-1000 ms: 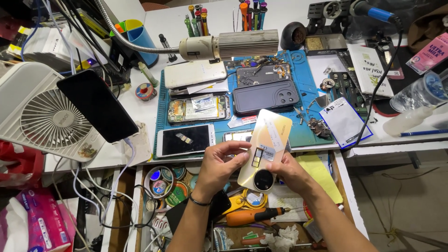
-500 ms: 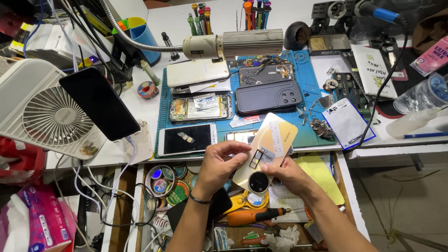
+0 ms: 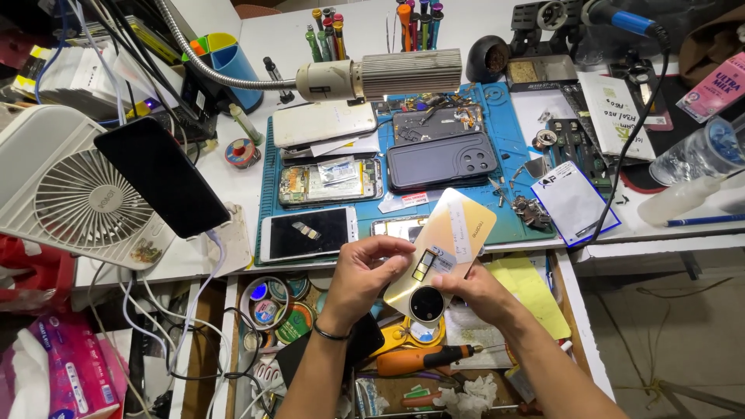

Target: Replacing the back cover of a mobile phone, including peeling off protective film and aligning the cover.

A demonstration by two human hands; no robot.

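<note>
Phone back cover (image 3: pixel 444 248), pale gold with a round black camera ring at its lower end, sits tilted between my hands above the open drawer (image 3: pixel 403 365). My left hand (image 3: pixel 363 273) pinches its left edge with thumb and fingers; my right hand (image 3: pixel 475 289) grips the lower right edge near the ring.

Behind it lies the blue mat (image 3: pixel 506 203), crowded: a white phone (image 3: pixel 308 233) face up, an opened phone (image 3: pixel 330 181) showing its insides, a dark case (image 3: pixel 441 161) and a white cover (image 3: pixel 323 122). A lamp (image 3: pixel 380 76) on a bent metal neck hangs over the mat. At my left a white fan (image 3: pixel 77 194) props up a black phone (image 3: pixel 161 175). A blue-edged card (image 3: pixel 574 202) lies at the mat's right.

Below my wrists the drawer holds small round tins (image 3: pixel 268 310), an orange screwdriver (image 3: pixel 423 359) and yellow paper (image 3: pixel 531 291). The white bench (image 3: pixel 667 233) is cluttered; bare floor shows at right.
</note>
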